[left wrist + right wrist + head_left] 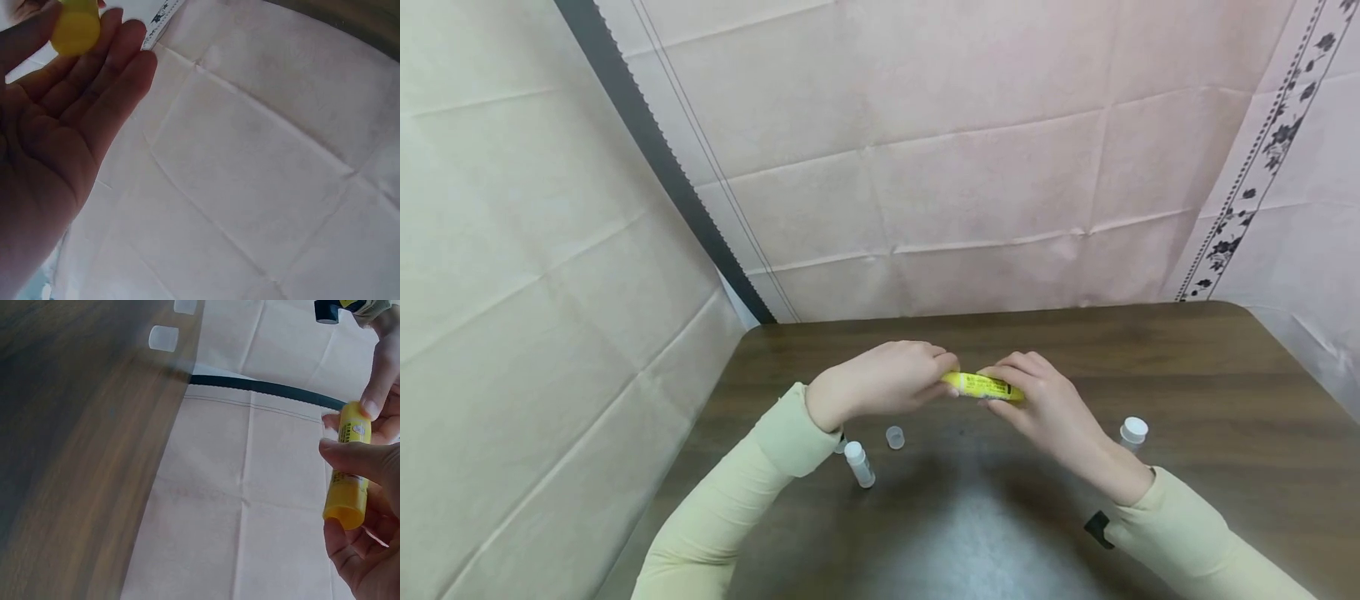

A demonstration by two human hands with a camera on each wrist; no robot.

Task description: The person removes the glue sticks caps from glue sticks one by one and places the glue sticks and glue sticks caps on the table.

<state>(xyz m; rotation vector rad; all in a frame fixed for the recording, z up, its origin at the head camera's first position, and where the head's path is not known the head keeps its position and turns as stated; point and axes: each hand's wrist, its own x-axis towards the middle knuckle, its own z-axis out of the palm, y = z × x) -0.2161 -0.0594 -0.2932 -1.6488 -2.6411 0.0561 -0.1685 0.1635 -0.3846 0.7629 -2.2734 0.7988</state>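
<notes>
Both hands hold a yellow glue stick above the far part of the table, lying nearly level between them. My left hand pinches one end with thumb and fingers. Around the other end, my right hand grips the barrel. In the right wrist view, the printed label of the glue stick shows between the two hands. The left wrist view shows the rounded yellow end of the glue stick between the left thumb and fingers.
On the brown table, a small white-capped tube and a translucent cap stand near the left forearm. Another white-capped container is partly hidden behind the right wrist. Cloth hangs behind the table.
</notes>
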